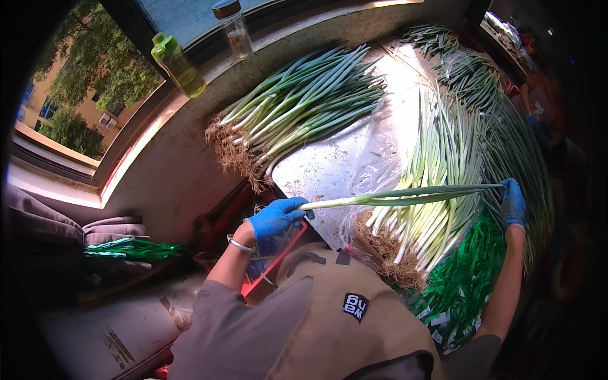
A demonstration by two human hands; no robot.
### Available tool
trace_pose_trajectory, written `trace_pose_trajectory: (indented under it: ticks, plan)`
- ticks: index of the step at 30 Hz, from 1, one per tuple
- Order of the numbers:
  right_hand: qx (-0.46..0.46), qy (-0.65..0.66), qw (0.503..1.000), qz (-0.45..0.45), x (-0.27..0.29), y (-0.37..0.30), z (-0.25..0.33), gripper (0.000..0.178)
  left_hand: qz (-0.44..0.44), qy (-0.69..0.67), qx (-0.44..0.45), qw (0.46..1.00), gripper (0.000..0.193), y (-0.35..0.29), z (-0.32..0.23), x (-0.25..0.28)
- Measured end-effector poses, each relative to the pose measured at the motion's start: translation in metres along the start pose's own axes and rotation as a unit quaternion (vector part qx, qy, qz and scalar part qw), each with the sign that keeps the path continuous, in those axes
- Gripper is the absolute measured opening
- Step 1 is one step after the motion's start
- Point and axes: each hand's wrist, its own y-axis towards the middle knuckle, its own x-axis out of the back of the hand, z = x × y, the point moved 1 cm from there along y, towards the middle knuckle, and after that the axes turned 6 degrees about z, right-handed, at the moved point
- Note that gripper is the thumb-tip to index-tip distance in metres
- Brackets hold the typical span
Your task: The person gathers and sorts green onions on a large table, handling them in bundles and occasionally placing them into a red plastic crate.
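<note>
A long green onion point(392, 197) is stretched sideways in front of me, above the table. My left hand point(277, 218), in a blue glove, is closed round its white root end. At the far right of the stalk, my right hand point(513, 204), also gloved in blue, pinches the green leaf tips. Beneath the stalk lies a big heap of green onions point(437, 171), their roots toward me. Another pile of green onions point(297, 104) rests farther left by the wall, roots to the left. Shiny green ties point(468, 275) hang in a bunch below my right hand.
A metal table point(316, 168) carries the piles, with clear plastic film point(373, 168) between them. A green bottle point(179, 66) and a clear bottle point(235, 35) stand on the window ledge. A red crate point(278, 253) sits under my left forearm. More green onions point(468, 76) lie at the back right.
</note>
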Motion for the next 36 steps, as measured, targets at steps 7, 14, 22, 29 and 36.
trace_pose_trajectory:
  ticks: [7,14,22,29,36]
  plan:
    - [-0.254,0.413,0.865,-0.128,0.021,0.030,-0.094,0.024,-0.037,-0.059,-0.071,0.995,0.016,0.001,-0.016,0.012]
    - [-0.121,0.540,0.828,0.087,-0.073,-0.018,0.006,0.019,-0.203,0.014,-0.121,0.972,0.015,0.009,-0.040,0.114]
    - [0.193,0.425,0.782,0.413,-0.189,-0.120,0.304,0.057,-0.458,0.509,-0.026,0.728,0.019,0.080,0.002,0.269]
    - [0.082,0.281,0.845,0.448,-0.189,-0.128,0.269,0.021,-0.326,0.572,0.237,0.714,0.030,0.127,0.061,0.292]
    - [-0.197,0.161,0.965,-0.063,-0.155,-0.127,0.021,0.025,-0.239,0.038,-0.099,0.965,0.021,0.176,-0.016,0.129]
